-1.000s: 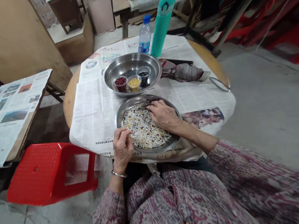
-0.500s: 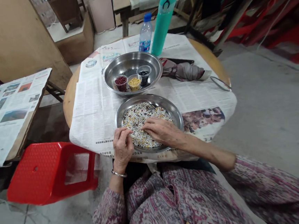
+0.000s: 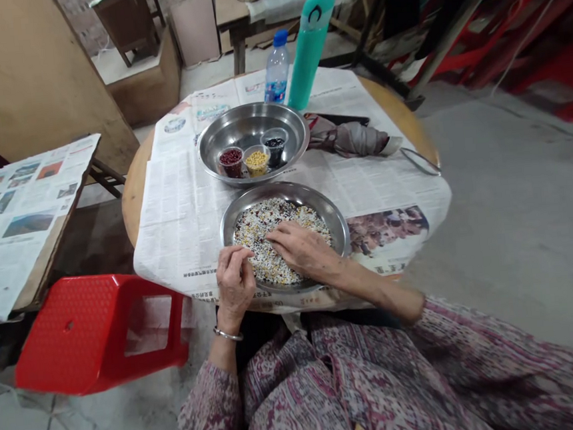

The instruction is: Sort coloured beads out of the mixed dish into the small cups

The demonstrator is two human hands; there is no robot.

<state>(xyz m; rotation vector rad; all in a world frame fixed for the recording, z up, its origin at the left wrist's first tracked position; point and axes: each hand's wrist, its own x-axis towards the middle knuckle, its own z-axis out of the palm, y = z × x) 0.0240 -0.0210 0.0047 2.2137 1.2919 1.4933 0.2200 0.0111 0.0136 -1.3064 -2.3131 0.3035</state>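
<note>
Some mixed grains (image 3: 258, 229) lie hidden beneath the right grip (image 3: 303, 248).

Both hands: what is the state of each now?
Left hand: curled at the tray's rim; grip unclear.
Right hand: bent over mixed grains; grip unclear.

A round, shallow dish of shiny silver-coloured metal (image 3: 336, 219) is set flat, open side up, at the near middle of the scene, its sloping wall left bare along the far and right sides. Across its floor a loose mixture of small white grains with yellow, dark red and black pieces (image 3: 257, 225) is spread in an uneven layer. White is seen most, and the coloured pieces are scattered throughout. Toward the far side, darker patches are shown among the grains; at the near right, part of the mixture is hidden from view
</note>
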